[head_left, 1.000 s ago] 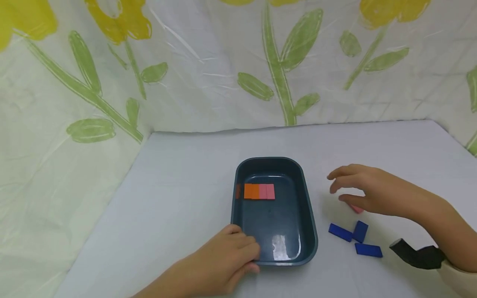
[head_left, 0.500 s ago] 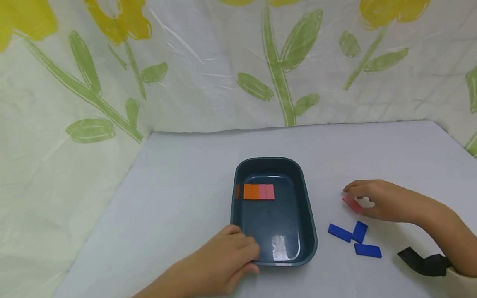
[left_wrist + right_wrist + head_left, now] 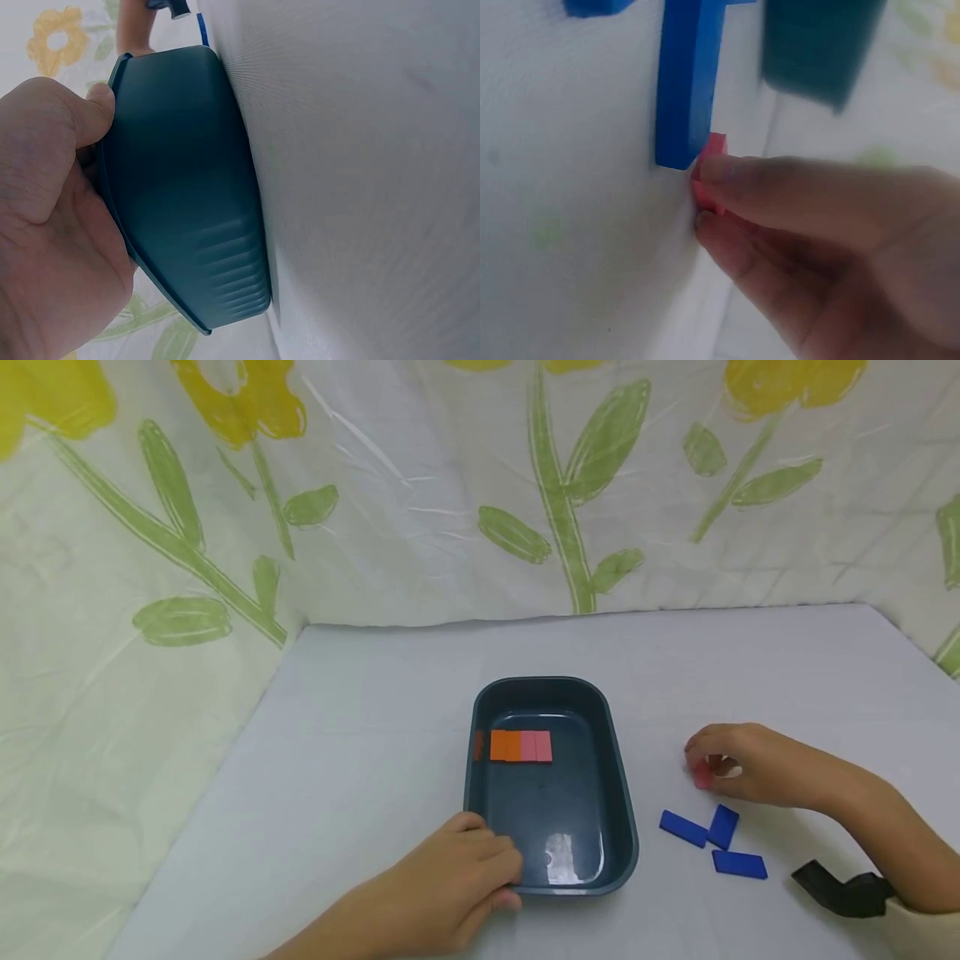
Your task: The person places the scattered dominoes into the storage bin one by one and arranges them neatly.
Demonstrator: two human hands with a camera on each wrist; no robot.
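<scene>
One loose pink block (image 3: 702,776), between the dark teal tray (image 3: 551,827) and the right edge of the worktop (image 3: 375,735), is pinched by the right hand (image 3: 753,764), probably because it is small, while the tray's near-left rim is gripped by the left hand (image 3: 467,883), presumably for steadiness.

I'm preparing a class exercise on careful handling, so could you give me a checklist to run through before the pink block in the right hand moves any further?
1. Right grip secure on the held pink block: ok, thumb and fingers pinch it.
2. Held pink block off the table: cannot tell.
3. Left grip on the tray: ok, at its near left corner.
4. Two orange blocks and two pink blocks in one row: ok.
5. Room right of that row: ok, bare floor.
6. Held pink block above the tray: not ok, it is outside, to the right.
</scene>
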